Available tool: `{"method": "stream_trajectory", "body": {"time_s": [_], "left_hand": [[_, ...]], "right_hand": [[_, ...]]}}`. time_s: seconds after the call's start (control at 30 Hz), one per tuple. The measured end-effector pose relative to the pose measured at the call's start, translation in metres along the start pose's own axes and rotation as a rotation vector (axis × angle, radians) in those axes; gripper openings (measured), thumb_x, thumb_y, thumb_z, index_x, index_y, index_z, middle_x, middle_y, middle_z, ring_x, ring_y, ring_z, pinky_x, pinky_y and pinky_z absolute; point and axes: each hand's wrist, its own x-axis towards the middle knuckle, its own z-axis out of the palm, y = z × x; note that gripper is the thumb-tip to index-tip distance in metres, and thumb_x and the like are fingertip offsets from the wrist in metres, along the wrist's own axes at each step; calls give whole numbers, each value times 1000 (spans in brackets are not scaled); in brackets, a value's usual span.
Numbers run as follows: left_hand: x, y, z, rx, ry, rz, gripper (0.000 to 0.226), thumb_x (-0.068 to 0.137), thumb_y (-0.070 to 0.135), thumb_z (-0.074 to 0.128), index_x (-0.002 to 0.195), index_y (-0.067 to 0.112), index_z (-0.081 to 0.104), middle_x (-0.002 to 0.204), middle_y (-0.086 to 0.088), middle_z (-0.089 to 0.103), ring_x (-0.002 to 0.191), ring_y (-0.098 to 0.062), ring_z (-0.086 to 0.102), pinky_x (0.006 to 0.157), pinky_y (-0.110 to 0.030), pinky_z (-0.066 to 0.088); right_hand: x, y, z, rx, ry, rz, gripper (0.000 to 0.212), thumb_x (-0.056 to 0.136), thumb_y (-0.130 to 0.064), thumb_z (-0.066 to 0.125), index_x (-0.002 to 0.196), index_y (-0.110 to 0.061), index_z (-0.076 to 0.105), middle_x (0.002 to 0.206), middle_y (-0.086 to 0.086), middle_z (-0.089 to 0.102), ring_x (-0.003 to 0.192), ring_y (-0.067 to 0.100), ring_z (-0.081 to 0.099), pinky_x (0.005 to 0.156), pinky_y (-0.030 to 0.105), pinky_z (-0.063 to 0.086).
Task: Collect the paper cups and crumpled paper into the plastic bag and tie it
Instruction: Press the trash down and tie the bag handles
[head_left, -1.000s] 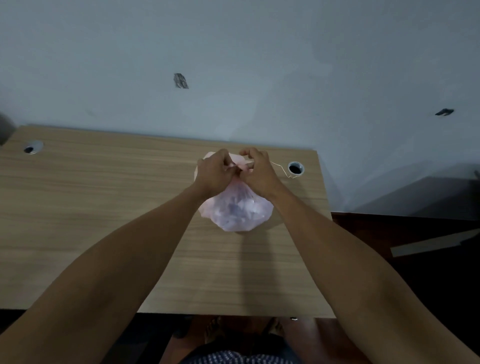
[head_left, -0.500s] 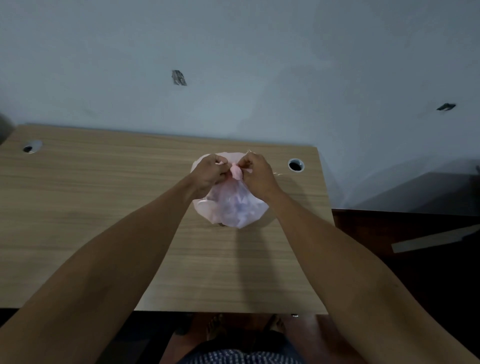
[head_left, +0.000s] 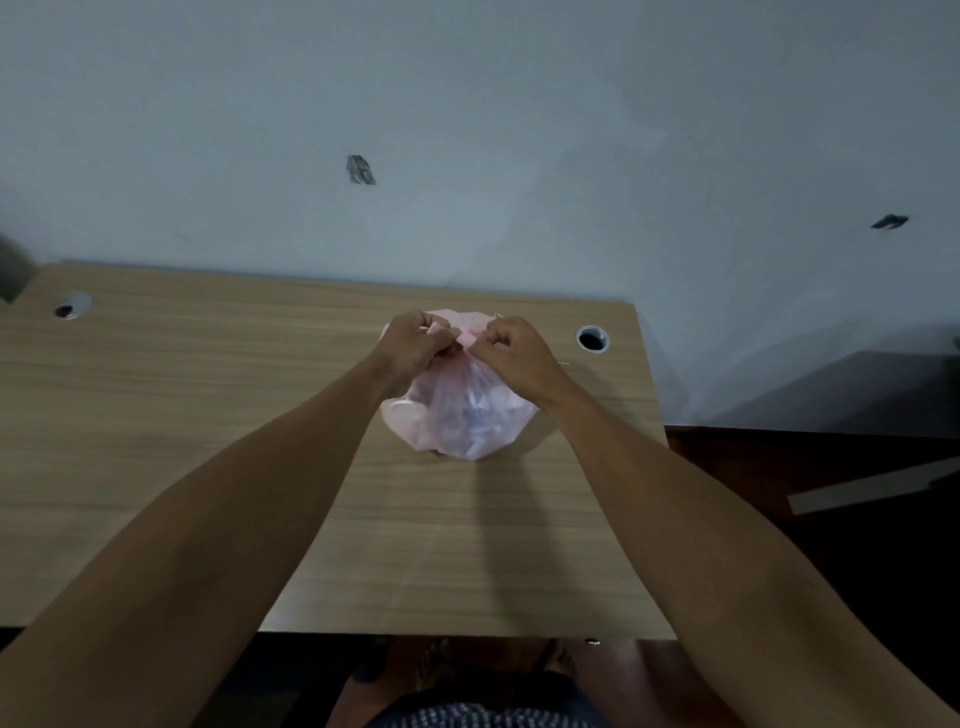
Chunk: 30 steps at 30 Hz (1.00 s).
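- Wooden table (head_left: 156, 467): reference surface; bare in the near half.
- Plastic bag (head_left: 467, 421): pink, translucent, filled, resting on the table toward its far right part.
- Left hand (head_left: 415, 345), right hand (head_left: 514, 353): both pinched on the gathered bag top, nearly touching.
- Cable hole (head_left: 592, 339): just right of the hands.

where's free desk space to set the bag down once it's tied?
The desk is bare all along its left, from the left cable hole to the front edge, and also in front of the bag. The only crowded spot is where left hand and right hand pinch the bag's neck, near the right cable hole.
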Motion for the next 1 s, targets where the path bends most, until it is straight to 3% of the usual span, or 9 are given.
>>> {"method": "stream_trajectory", "body": {"time_s": [0.07,0.13,0.3,0.37,0.47,0.57,0.7,0.87,1.0], "left_hand": [[-1,0,0,-12,11,-20,11,95,7,65,102,0,59,73,-7,65,50,0,60,47,-13,44],[0,0,1,-23,22,-38,15,94,8,69,103,2,59,73,-6,65,50,-2,61,47,-14,45],[-2,0,2,34,64,7,9,89,4,72,94,-2,67,76,-11,70,56,-4,64,52,-14,48],[1,-1,-1,65,91,34,9,86,2,74,88,-7,72,78,-14,73,64,-10,69,63,-24,55],[8,-1,-8,153,88,43,5,82,8,80,84,4,80,79,-10,77,66,-14,69,72,-34,61],[14,-3,-15,251,134,49,5,81,19,83,80,15,81,76,-9,77,60,-12,65,66,-30,57],[19,-11,-33,342,240,2,17,78,27,88,79,12,80,70,-4,75,54,-8,61,57,-20,50],[20,-21,-43,333,282,-68,21,75,27,90,77,9,79,74,-1,76,57,-6,62,62,-19,48],[13,-29,-34,325,322,-59,23,73,29,90,78,9,78,76,-1,74,69,-12,65,69,-26,54]], "right_hand": [[-1,0,-1,17,-21,29,33,79,-28,80,61,-7,62,76,4,59,72,11,57,68,17,45],[-2,1,0,14,-40,45,27,69,-37,88,69,-17,69,92,3,66,83,6,62,71,19,50],[3,10,-2,-152,11,3,28,91,-28,73,69,-21,58,99,6,59,98,10,51,84,22,40],[3,8,-6,-172,21,12,24,94,-26,68,72,-18,60,100,5,59,98,12,52,88,26,42],[6,9,-9,-210,43,21,25,95,-23,68,74,-8,64,99,9,60,98,14,52,88,30,45],[8,11,-11,-247,55,34,20,94,-24,70,77,-15,62,110,11,55,103,16,51,92,31,43],[7,22,-22,-412,59,128,18,93,-35,69,91,-17,70,124,5,50,118,23,49,102,42,37],[5,24,-26,-472,38,158,19,93,-38,68,94,-19,70,128,2,46,118,22,48,92,36,29],[3,30,-17,-429,60,250,19,91,-40,68,85,-22,65,127,4,50,117,26,52,101,42,38]]}}
